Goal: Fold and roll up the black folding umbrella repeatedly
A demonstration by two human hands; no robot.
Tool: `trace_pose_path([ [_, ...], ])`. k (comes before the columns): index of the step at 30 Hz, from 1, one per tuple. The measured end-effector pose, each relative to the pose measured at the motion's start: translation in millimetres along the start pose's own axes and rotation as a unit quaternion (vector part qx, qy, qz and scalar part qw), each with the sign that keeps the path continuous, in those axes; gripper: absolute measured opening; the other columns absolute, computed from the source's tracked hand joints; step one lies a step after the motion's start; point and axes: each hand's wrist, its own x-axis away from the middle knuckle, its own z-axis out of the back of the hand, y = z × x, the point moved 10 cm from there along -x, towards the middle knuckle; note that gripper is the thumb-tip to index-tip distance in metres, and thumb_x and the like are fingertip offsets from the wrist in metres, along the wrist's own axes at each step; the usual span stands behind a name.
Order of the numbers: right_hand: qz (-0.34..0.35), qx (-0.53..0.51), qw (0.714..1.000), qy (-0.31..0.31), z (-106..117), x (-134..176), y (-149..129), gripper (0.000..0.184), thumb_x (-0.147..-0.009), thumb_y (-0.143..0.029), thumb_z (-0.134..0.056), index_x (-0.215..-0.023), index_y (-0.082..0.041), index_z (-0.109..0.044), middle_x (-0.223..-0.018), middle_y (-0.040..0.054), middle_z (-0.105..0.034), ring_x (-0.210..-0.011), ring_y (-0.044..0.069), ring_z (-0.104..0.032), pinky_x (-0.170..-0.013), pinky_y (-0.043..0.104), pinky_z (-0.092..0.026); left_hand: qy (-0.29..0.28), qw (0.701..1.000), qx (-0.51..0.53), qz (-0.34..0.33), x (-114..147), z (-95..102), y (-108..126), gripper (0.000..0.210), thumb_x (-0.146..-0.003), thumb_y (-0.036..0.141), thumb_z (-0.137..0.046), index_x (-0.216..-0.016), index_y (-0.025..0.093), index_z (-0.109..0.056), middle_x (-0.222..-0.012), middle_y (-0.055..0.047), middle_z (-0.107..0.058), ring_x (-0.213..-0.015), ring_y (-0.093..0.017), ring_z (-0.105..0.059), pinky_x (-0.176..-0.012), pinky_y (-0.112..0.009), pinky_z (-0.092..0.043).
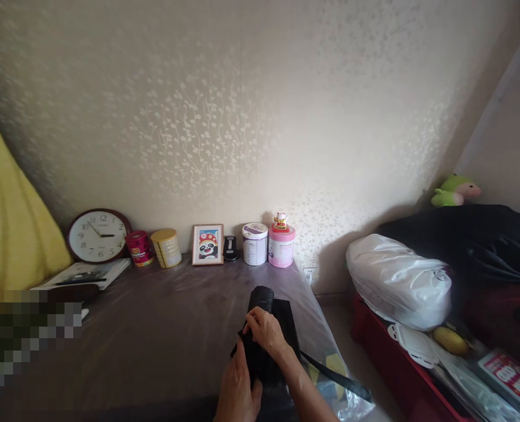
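Observation:
A black, soft bag-like item (286, 319) lies near the table's right side. Its top end is rounded and bunched, and a long dark strap (339, 378) trails from it to the right, over the table edge. My left hand (241, 381) grips its near left side, with the thumb toward the middle. Over its upper left part, my right hand (263, 328) is closed with bent fingers, pinching the black material near the left hand's fingertips. The hands hide much of the item, so its exact kind is unclear.
Along the wall stand a clock (99, 235), a red can (139, 249), a yellow can (166, 248), a framed panda picture (207, 245) and two tubs (255, 246). Right of the table (167, 328), a red box (400, 363) holds a white plastic bag (396, 281).

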Motion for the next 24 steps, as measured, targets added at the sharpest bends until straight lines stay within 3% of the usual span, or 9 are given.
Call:
trace_pose_path([
  [4,0.009,0.019,1.0,0.013,3,1,-1,0.02,-0.087,-0.024,-0.039,-0.075,-0.02,-0.055,-0.067,-0.0031,-0.07,-0.045,0.007,-0.056,-0.053,0.018,-0.037,0.031,0.998,0.045,-0.027,4,10.5,8,0.082,-0.073,0.007,-0.036,-0.137,0.006,0.016,-0.147,-0.016,-0.022,-0.132,-0.018,-0.03,-0.105,-0.029,-0.03],
  [7,0.016,0.023,0.999,0.017,3,2,-1,0.022,-0.088,-0.024,-0.039,-0.074,-0.021,-0.055,-0.069,-0.0027,-0.07,-0.048,0.008,-0.058,-0.053,0.018,-0.037,0.012,0.999,-0.005,-0.029,5,9.5,12,0.078,-0.074,0.008,-0.035,-0.14,0.012,0.005,-0.142,-0.013,-0.033,-0.129,-0.019,-0.036,-0.104,-0.032,-0.032],
  [10,0.034,0.008,0.999,0.018,4,4,-3,0.023,-0.089,-0.024,-0.037,-0.074,-0.021,-0.055,-0.069,-0.003,-0.07,-0.052,0.009,-0.06,-0.054,0.018,-0.037,-0.028,0.996,-0.082,0.0,6,3.9,10,0.07,-0.076,0.011,-0.037,-0.14,0.007,-0.008,-0.133,-0.016,-0.043,-0.121,-0.023,-0.044,-0.101,-0.035,-0.034],
  [15,0.048,0.02,0.998,0.029,6,9,-7,0.021,-0.088,-0.022,-0.038,-0.077,-0.021,-0.056,-0.07,-0.0026,-0.071,-0.064,0.01,-0.064,-0.059,0.018,-0.038,-0.028,0.991,-0.133,0.013,6,1.0,4,0.068,-0.077,0.014,-0.036,-0.14,0.006,-0.01,-0.123,-0.016,-0.05,-0.114,-0.022,-0.049,-0.1,-0.034,-0.034],
  [17,0.051,0.027,0.998,0.032,7,9,-8,0.02,-0.088,-0.021,-0.039,-0.079,-0.021,-0.056,-0.07,-0.0022,-0.071,-0.069,0.011,-0.065,-0.061,0.018,-0.039,-0.015,0.99,-0.139,0.01,5,0.9,1,0.068,-0.078,0.018,-0.037,-0.14,0.007,-0.012,-0.13,-0.018,-0.044,-0.117,-0.024,-0.047,-0.098,-0.035,-0.036],
  [20,0.052,0.031,0.998,0.034,7,9,-8,0.02,-0.088,-0.022,-0.038,-0.08,-0.021,-0.056,-0.07,-0.0018,-0.071,-0.069,0.012,-0.066,-0.062,0.019,-0.039,0.008,0.989,-0.147,0.016,5,6.4,-5,0.067,-0.076,0.023,-0.042,-0.139,0.01,-0.02,-0.146,-0.022,-0.015,-0.127,-0.03,-0.037,-0.098,-0.038,-0.036],
  [22,0.052,0.027,0.998,0.035,6,9,-7,0.02,-0.088,-0.022,-0.038,-0.08,-0.021,-0.056,-0.07,-0.0019,-0.071,-0.067,0.012,-0.065,-0.061,0.019,-0.038,0.016,0.987,-0.157,0.015,6,12.0,-4,0.067,-0.076,0.027,-0.044,-0.138,0.012,-0.024,-0.15,-0.019,-0.001,-0.131,-0.031,-0.031,-0.101,-0.041,-0.032],
  [24,0.054,0.018,0.998,0.04,7,10,-6,0.02,-0.088,-0.022,-0.038,-0.079,-0.021,-0.056,-0.069,-0.0021,-0.071,-0.067,0.012,-0.065,-0.061,0.019,-0.038,-0.003,0.985,-0.171,0.011,7,13.1,-2,0.067,-0.075,0.028,-0.045,-0.137,0.012,-0.025,-0.151,-0.015,-0.003,-0.134,-0.03,-0.026,-0.105,-0.042,-0.027],
])
